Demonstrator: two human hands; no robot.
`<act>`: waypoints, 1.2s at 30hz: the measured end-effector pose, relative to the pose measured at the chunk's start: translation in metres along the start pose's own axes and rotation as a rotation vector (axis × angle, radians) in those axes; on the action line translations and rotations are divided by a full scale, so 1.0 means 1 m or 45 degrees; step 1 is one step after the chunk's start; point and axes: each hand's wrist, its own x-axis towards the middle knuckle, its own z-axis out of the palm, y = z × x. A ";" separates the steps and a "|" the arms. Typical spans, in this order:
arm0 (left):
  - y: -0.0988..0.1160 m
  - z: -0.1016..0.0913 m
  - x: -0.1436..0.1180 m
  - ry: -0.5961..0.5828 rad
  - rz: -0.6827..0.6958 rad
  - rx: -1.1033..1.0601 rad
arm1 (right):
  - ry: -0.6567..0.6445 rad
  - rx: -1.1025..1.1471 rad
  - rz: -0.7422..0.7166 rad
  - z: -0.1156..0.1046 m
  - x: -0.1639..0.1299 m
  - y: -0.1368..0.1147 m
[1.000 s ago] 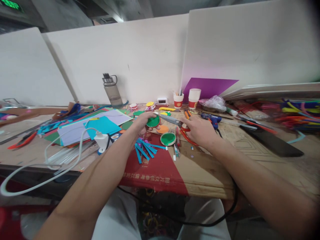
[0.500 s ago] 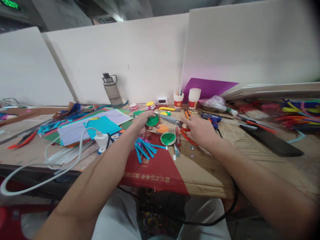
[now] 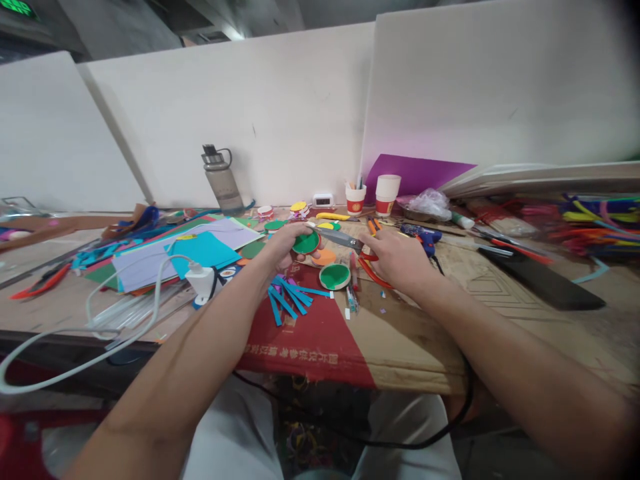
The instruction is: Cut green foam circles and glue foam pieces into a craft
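The left hand (image 3: 291, 241) is closed around a round green piece (image 3: 305, 243) with a pale and reddish edge, thumb over its top and fingertips showing at its lower right, so the piece is held off the table with its green face turned up. The right hand (image 3: 397, 255) grips a pair of scissors (image 3: 345, 240) by their red-orange handles, the metal blades pointing left with the tip beside the left thumb — whether it touches the piece I cannot tell. Just below, a second round green piece (image 3: 335, 277) with a pale rim lies on the table, near an orange disc (image 3: 327, 257) and a few pens (image 3: 353, 300). Left of these, a fan of blue paper strips (image 3: 291, 301) spreads over the red part of a cardboard sheet (image 3: 310, 357); small paper scraps lie near the pens. Behind the hands are a yellow-handled tool (image 3: 332, 217), a small white clock (image 3: 323, 200) and two red-and-white paper cups, the left one (image 3: 355, 201) holding pens, the right one (image 3: 387, 197) in front of a purple sheet (image 3: 423, 177). A blue glue gun (image 3: 425, 233) lies just beyond the right hand. To the left are a stack of coloured paper (image 3: 205, 253), a white charger (image 3: 201, 283) with its looping cable, and a grey bottle (image 3: 223, 187) standing upright near the white board (image 3: 295, 120). A long black object (image 3: 545, 280) lies at the far right — near a heap of colourful strips (image 3: 603, 223).
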 end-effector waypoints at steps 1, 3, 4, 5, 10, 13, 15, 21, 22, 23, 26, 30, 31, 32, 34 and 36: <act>0.000 0.000 0.000 -0.007 -0.012 -0.009 | 0.003 -0.001 -0.006 0.000 0.000 0.000; 0.001 0.001 0.000 -0.003 -0.040 -0.038 | 0.001 -0.009 -0.013 0.000 0.000 0.000; 0.002 0.001 0.000 0.006 -0.057 -0.050 | -0.001 -0.013 -0.014 0.000 0.000 0.001; 0.002 0.001 0.000 0.014 -0.072 -0.059 | -0.002 -0.016 -0.015 0.000 0.000 0.001; 0.001 0.000 0.001 0.018 -0.083 -0.052 | 0.002 -0.026 -0.038 0.001 0.001 0.003; 0.001 0.000 0.001 0.002 -0.061 -0.043 | -0.005 -0.026 -0.041 0.001 0.001 0.003; 0.000 0.000 0.000 -0.002 -0.061 -0.049 | -0.008 -0.028 -0.047 0.001 0.000 0.002; 0.002 0.001 0.000 0.041 -0.091 -0.112 | 0.013 -0.060 -0.035 -0.003 -0.003 -0.001; 0.001 0.001 0.000 0.044 -0.088 -0.112 | 0.006 -0.063 -0.034 -0.004 -0.003 -0.002; 0.001 0.001 0.000 0.045 -0.086 -0.109 | -0.005 -0.065 -0.034 -0.005 -0.003 -0.003; 0.001 0.000 0.000 0.038 -0.079 -0.092 | -0.041 -0.058 -0.026 -0.007 -0.003 -0.004; 0.003 0.001 -0.002 0.016 -0.077 -0.069 | -0.048 -0.040 -0.023 -0.006 -0.004 -0.005; 0.004 0.001 -0.002 0.015 -0.078 -0.066 | -0.042 -0.037 -0.031 -0.006 -0.004 -0.005; 0.004 0.001 -0.003 0.013 -0.080 -0.063 | -0.036 -0.035 -0.038 -0.005 -0.004 -0.005; 0.006 0.002 -0.004 0.013 -0.085 -0.056 | -0.029 -0.029 -0.051 -0.003 -0.003 -0.005; 0.006 0.002 -0.004 0.011 -0.085 -0.054 | -0.030 -0.029 -0.053 -0.002 -0.003 -0.004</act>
